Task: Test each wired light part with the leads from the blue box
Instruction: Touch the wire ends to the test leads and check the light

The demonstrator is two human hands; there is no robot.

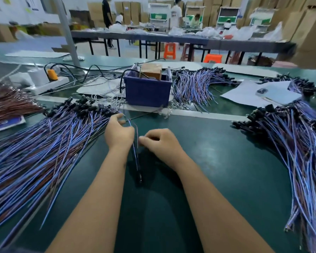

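One wired light part under test at bench centre.

Left hand (118, 133) pinches the wired light part (136, 157) at its bare wire ends, black body hanging toward the person; right hand (160, 143), fingers curled, appears to pinch a thin lead, indistinct, from the blue box (147, 92). Recommend firm contact on each wire end, ends kept apart.

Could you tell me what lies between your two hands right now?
In the head view, one wired light part hangs between the left hand and right hand.
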